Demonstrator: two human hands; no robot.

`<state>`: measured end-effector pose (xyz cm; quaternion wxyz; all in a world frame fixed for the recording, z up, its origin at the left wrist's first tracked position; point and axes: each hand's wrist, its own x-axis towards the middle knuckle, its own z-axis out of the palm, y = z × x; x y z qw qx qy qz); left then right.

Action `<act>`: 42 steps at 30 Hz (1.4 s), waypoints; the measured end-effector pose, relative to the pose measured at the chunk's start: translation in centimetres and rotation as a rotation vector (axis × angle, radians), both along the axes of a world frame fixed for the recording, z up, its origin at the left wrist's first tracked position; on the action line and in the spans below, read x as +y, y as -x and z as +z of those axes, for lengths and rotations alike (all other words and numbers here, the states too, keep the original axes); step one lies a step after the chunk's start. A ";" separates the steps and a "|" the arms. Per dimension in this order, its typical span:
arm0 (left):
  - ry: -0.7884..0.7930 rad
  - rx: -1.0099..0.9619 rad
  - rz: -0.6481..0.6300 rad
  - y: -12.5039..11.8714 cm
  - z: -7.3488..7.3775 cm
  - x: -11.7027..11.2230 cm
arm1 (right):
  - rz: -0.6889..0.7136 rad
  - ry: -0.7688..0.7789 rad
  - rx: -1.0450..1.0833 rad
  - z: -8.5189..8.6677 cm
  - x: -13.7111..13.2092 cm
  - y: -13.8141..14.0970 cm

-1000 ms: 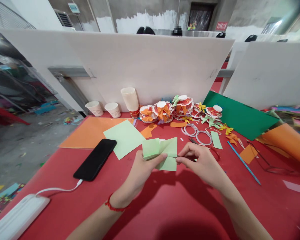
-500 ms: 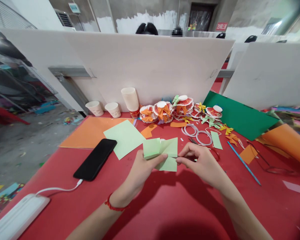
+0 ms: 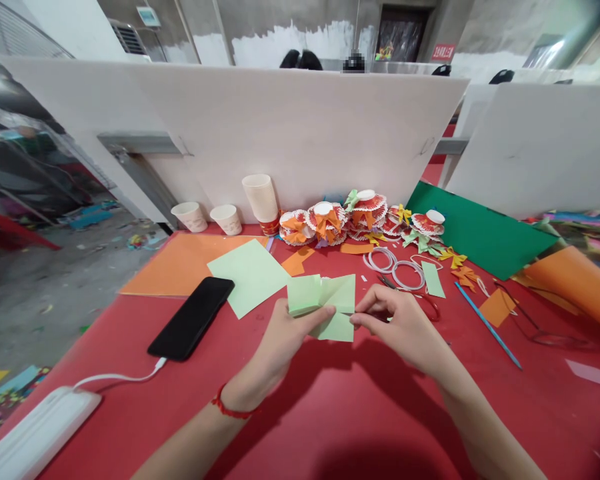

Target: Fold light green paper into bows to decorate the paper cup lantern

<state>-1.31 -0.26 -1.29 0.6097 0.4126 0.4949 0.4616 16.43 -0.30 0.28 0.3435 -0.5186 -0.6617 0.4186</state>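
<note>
A small folded piece of light green paper [image 3: 338,292] is held up over the red table, with creases and an upright flap at its middle. My left hand [image 3: 293,330] is closed on its left side, the thumb pressed across the front. At the right edge, the thumb and forefinger of my right hand [image 3: 399,321] pinch the paper by a slit between its upper and lower parts. The other right fingers are curled. Just behind this hand lie red-handled scissors [image 3: 428,305], partly hidden by it. A larger green sheet [image 3: 250,275] lies flat to the left.
A black phone [image 3: 192,319] is cabled to a white power strip [image 3: 40,433] at left. Paper cups [image 3: 226,219] and cup-and-paper crafts [image 3: 325,223] line the white partition [image 3: 280,127]. Wire coils [image 3: 407,275], a blue pencil [image 3: 487,325] and glasses [image 3: 543,333] lie to the right.
Both hands and the folded green paper stay almost where they were. The right fingertips have shifted very slightly on the paper's edge. Dark hair beyond the partition has moved a little right.
</note>
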 end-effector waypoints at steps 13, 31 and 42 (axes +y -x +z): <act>-0.031 0.016 0.064 0.2 0.5 0.2 | -0.015 0.005 0.014 0.6 -0.1 -0.3; 0.001 0.036 0.005 0.1 0.5 0.0 | -0.109 -0.117 -0.040 0.4 0.0 -0.8; -0.035 0.021 -0.086 0.2 0.6 -0.1 | -0.046 -0.176 -0.121 0.1 0.1 -0.6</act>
